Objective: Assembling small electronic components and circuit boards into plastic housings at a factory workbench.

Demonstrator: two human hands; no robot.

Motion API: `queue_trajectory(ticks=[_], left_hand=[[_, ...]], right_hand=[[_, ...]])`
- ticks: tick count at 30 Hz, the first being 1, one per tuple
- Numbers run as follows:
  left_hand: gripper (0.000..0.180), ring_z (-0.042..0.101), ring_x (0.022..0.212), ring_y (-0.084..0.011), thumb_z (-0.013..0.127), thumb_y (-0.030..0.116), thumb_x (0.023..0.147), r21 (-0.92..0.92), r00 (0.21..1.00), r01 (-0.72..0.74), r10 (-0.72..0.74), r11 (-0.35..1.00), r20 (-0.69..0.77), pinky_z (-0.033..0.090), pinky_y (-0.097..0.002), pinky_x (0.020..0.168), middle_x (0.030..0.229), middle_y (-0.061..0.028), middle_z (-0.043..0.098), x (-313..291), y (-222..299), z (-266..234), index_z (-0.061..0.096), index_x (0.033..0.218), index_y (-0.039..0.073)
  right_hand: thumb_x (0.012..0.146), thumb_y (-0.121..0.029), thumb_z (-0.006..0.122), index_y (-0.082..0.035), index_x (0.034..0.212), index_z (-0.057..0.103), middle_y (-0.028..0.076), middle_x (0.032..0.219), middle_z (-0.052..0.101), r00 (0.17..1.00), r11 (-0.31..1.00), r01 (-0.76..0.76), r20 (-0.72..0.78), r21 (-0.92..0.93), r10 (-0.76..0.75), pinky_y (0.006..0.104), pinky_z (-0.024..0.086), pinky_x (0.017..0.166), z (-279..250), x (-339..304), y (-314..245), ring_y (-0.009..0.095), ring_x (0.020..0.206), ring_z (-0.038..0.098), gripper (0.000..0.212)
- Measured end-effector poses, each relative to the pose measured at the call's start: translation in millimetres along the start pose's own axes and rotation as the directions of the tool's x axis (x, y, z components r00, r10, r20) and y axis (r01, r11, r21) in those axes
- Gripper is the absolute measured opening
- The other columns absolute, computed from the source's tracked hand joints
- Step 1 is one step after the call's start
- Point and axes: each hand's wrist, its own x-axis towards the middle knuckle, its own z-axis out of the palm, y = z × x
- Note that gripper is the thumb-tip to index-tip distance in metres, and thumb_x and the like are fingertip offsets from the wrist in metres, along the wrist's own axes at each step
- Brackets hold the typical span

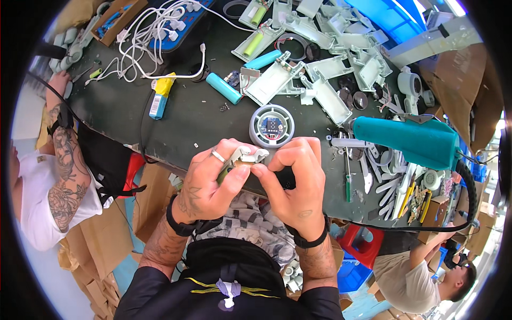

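Close to the table's near edge, my left hand [208,184] is closed on a small pale plastic housing piece [248,156]. Something green shows between its fingers, mostly hidden by them. My right hand [301,186] pinches the right end of the same piece between thumb and forefinger. Just beyond my fingertips lies a round grey fan head [252,128], its ring framing a blue circuit board [271,126] with a small dark display.
Pale housing shells [325,96] and blue cylindrical batteries [224,88] lie beyond the fan head. To the right are a teal hand-held tool [402,136], a green-handled screwdriver [348,186] and loose plastic parts. White cables [136,50] tangle at far left. Co-workers sit on both sides.
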Motion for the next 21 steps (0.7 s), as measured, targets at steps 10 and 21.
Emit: queue_trajectory(ticks=[10, 21], left_hand=[[0.047, 0.068, 0.076, -0.0152, 0.042, 0.032, 0.113, -0.459, 0.925, 0.365, -0.371, 0.810, 0.081, 0.060, -0.0294, 0.065, 0.100, -0.0125, 0.073, 11, 17, -6, 0.059, 0.136, -0.006], [0.030, 0.069, 0.071, -0.0137, 0.061, 0.022, 0.108, -0.554, 0.919, 0.359, -0.388, 0.751, 0.070, 0.059, -0.0284, 0.061, 0.097, -0.0162, 0.074, 15, 14, -12, 0.052, 0.121, -0.003]], right_hand=[[0.084, -0.001, 0.083, -0.006, 0.100, 0.062, 0.010, 0.094, 0.062, 0.999, 0.997, -0.038, -0.032, 0.062, 0.040, 0.0415, 0.045, 0.077, 0, 1, -6, 0.030, 0.087, 0.056, 0.026], [0.087, -0.002, 0.082, -0.002, 0.108, 0.064, 0.013, 0.100, 0.062, 0.991, 0.994, -0.113, -0.069, -0.007, 0.112, 0.0363, 0.049, 0.072, 2, -1, -6, 0.026, 0.087, 0.059, 0.028]])
